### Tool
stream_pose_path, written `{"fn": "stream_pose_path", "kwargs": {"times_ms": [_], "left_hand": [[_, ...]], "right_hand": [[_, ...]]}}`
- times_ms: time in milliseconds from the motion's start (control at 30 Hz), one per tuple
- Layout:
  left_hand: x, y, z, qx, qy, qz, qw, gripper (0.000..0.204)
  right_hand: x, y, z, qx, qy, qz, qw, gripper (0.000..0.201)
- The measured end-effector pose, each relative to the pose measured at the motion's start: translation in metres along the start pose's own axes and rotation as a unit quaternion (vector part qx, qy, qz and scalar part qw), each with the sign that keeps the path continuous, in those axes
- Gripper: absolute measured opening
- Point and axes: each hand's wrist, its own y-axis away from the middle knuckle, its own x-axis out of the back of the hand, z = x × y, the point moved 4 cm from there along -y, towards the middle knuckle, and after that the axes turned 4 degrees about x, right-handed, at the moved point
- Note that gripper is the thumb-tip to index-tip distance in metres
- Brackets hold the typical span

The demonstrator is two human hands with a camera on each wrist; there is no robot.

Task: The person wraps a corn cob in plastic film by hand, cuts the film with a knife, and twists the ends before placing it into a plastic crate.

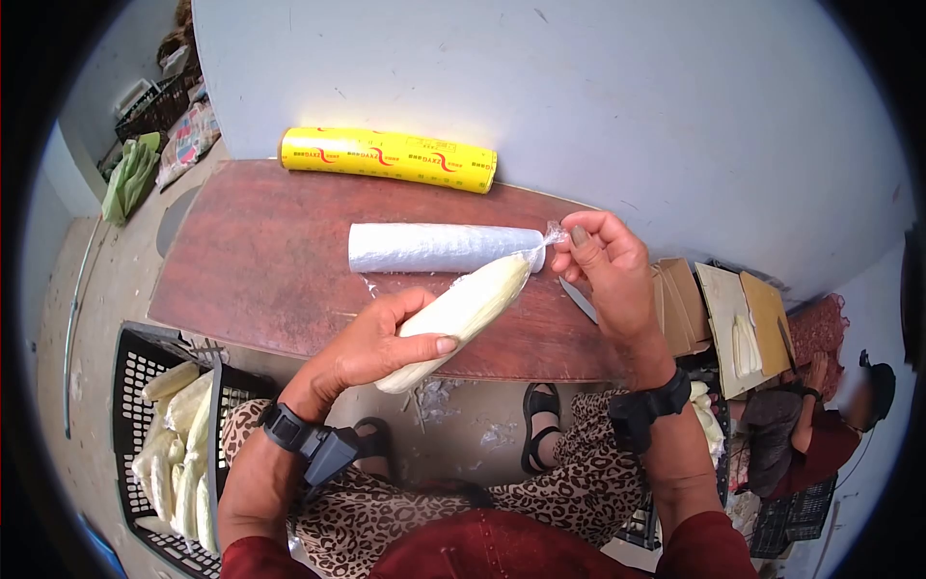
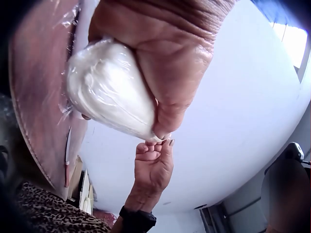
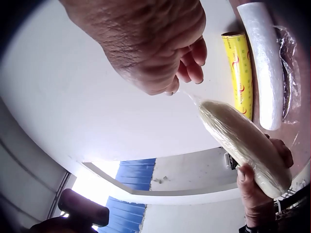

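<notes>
A long pale vegetable (image 1: 463, 314) wrapped in clear film slants over the table's front part. My left hand (image 1: 381, 347) grips its lower end, thumb on top. The film is twisted to a thin tail (image 1: 554, 234) at the upper end, and my right hand (image 1: 612, 275) pinches that tail. In the right wrist view the tail runs from the vegetable (image 3: 243, 145) to the fingertips of my right hand (image 3: 160, 48). The left wrist view shows the wrapped vegetable (image 2: 112, 92) large in my left hand (image 2: 155, 58). A white film roll (image 1: 434, 248) lies just behind.
A yellow printed roll (image 1: 386, 159) lies at the back of the red-brown table (image 1: 241, 241). A knife (image 1: 579, 300) rests near my right hand. A black crate (image 1: 130, 405) of pale vegetables stands at the left, cardboard (image 1: 678, 309) at the right. Another person (image 1: 820, 429) sits far right.
</notes>
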Motion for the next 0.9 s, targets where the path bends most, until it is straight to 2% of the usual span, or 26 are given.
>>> {"fn": "stream_pose_path", "kwargs": {"times_ms": [100, 200, 300, 567, 900], "left_hand": [[0.001, -0.002, -0.003, -0.008, -0.017, 0.003, 1.000, 0.042], [0.000, -0.002, -0.003, 0.004, -0.014, 0.000, 1.000, 0.045], [0.000, -0.003, -0.004, 0.005, -0.015, 0.001, 1.000, 0.047], [-0.003, -0.004, -0.007, -0.005, -0.049, 0.002, 0.999, 0.045], [-0.014, -0.005, -0.011, 0.033, 0.056, -0.067, 0.996, 0.038]], "right_hand": [[-0.005, 0.002, 0.002, -0.042, -0.064, -0.037, 0.996, 0.031], [-0.010, 0.005, 0.004, -0.080, -0.068, -0.089, 0.990, 0.035], [-0.012, 0.006, 0.006, -0.103, -0.008, -0.130, 0.986, 0.031], [-0.023, 0.010, 0.008, -0.025, 0.009, -0.113, 0.993, 0.014], [-0.026, 0.007, -0.006, 0.033, 0.046, -0.081, 0.995, 0.017]]}}
